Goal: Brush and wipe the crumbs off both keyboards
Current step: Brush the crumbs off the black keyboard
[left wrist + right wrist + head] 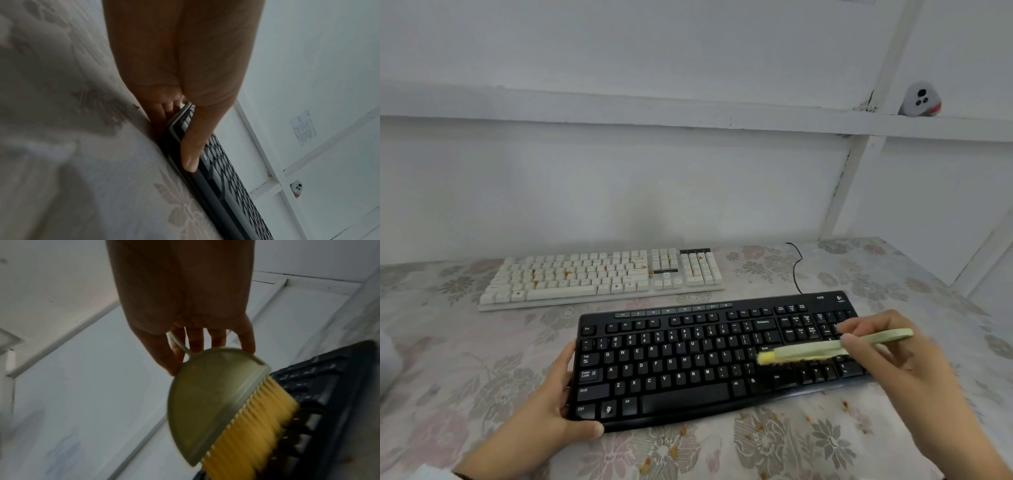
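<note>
A black keyboard (pixel 688 359) lies on the near part of the table. My left hand (pixel 558 397) grips its left end, thumb on the front edge, fingers under the side; the wrist view shows the same grip on the keyboard (pixel 216 164) by my left hand (pixel 185 113). My right hand (pixel 876 346) holds a pale green brush (pixel 825 346) with yellow bristles over the keyboard's right side, near the Enter and arrow keys. In the right wrist view the brush (pixel 216 394) has its bristles on the black keys (pixel 320 382). Behind lies a white keyboard (pixel 602 277) dotted with orange crumbs.
Orange crumbs (pixel 808 419) are scattered on the flowered tablecloth (pixel 465 342) in front of and right of the black keyboard. A black cable (pixel 796 267) runs back from it. A white wall with a ledge stands behind, with a small grey device (pixel 921 99) on the ledge.
</note>
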The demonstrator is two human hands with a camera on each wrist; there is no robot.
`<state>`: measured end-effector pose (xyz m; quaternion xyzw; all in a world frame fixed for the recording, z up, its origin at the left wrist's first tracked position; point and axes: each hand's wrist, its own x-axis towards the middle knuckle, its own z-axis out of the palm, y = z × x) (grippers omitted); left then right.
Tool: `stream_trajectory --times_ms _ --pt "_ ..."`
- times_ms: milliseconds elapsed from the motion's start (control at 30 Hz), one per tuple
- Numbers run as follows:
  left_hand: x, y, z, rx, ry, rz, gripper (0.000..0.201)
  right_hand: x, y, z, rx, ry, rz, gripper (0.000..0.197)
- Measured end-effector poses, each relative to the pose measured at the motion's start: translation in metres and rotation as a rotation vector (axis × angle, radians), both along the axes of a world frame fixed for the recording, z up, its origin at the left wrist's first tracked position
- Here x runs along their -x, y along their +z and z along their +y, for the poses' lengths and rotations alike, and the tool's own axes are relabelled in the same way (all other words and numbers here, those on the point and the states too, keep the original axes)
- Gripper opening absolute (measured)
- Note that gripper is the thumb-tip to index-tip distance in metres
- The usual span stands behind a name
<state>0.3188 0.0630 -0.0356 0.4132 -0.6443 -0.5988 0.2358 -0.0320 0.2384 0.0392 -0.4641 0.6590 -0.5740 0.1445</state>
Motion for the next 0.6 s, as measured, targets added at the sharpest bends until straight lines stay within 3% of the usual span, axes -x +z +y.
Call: stream_trajectory --times_ms 67,200,267,300,333,400,433,533,600 --pt "0.000 0.002 0.002 -0.004 0.013 0.024 0.119 0.009 -0.005 0.000 -0.038 -0.029 0.021 0.011" --pt "0.001 0.002 0.003 -0.012 0.014 0.057 0.114 0.038 -0.003 0.009 -0.091 -0.241 0.220 0.021" --pt "0.000 0.001 0.002 -0.023 0.016 0.061 0.117 0.040 0.003 0.012 -0.074 -0.218 0.185 0.012" --pt "-0.001 0.000 0.002 -0.027 0.014 0.061 0.118 0.038 0.006 0.011 -0.059 -0.161 0.103 0.018" --pt "-0.001 -0.001 0.002 -0.027 0.010 0.059 0.121 0.037 0.007 0.012 -0.058 -0.105 0.040 0.037" --pt "-0.001 -0.001 0.001 -0.022 -0.002 0.050 0.125 0.041 0.006 0.012 -0.089 -0.113 0.030 0.072" --pt "-0.002 -0.001 0.001 -0.019 -0.001 0.046 0.123 0.047 0.004 0.013 -0.090 -0.150 0.060 0.079" --pt "-0.002 -0.001 0.000 -0.024 0.000 0.055 0.115 0.061 0.004 0.018 -0.089 -0.235 0.137 0.081" --pt "-0.002 -0.001 0.000 -0.016 0.004 0.052 0.115 0.063 0.005 0.018 -0.072 -0.226 0.132 0.065"
